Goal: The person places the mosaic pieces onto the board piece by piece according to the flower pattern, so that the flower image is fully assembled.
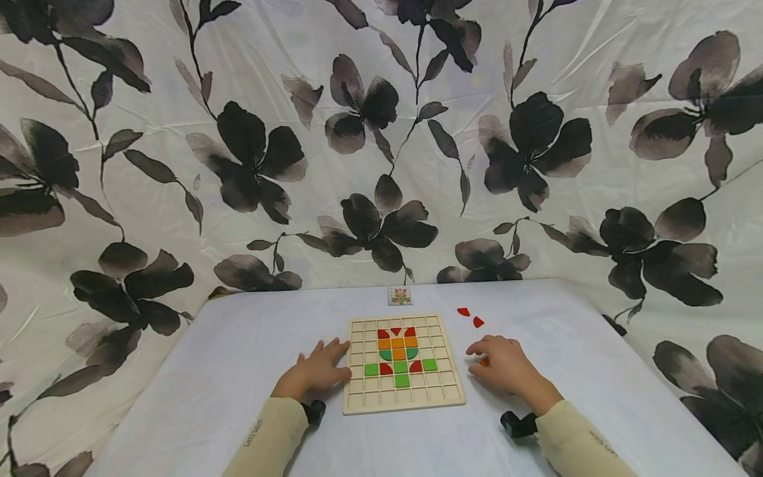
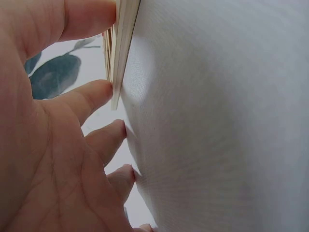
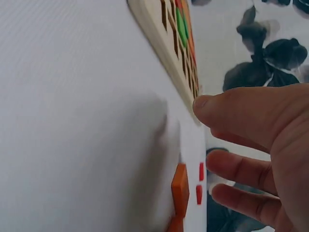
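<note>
A square wooden grid board (image 1: 405,399) lies on the table with red, orange, green and teal pieces set in its cells. My left hand (image 1: 318,370) is at the board's left side, fingers spread; in the left wrist view its thumb (image 2: 89,19) and index finger (image 2: 91,99) touch the board's edge (image 2: 124,43). Just right of the board, my right hand (image 1: 503,364) hovers with loosely bent fingers over an orange piece (image 1: 485,362). The right wrist view shows orange pieces (image 3: 180,191) on the cloth, apart from the fingers. Nothing shows between thumb and index finger, which overlap there.
Two red pieces (image 1: 463,311) (image 1: 479,322) lie beyond the right hand. A small card (image 1: 399,296) with a coloured pattern is at the table's back edge, behind the board. White cloth covers the table (image 1: 250,331), and a flower-printed curtain (image 1: 447,218) hangs behind it.
</note>
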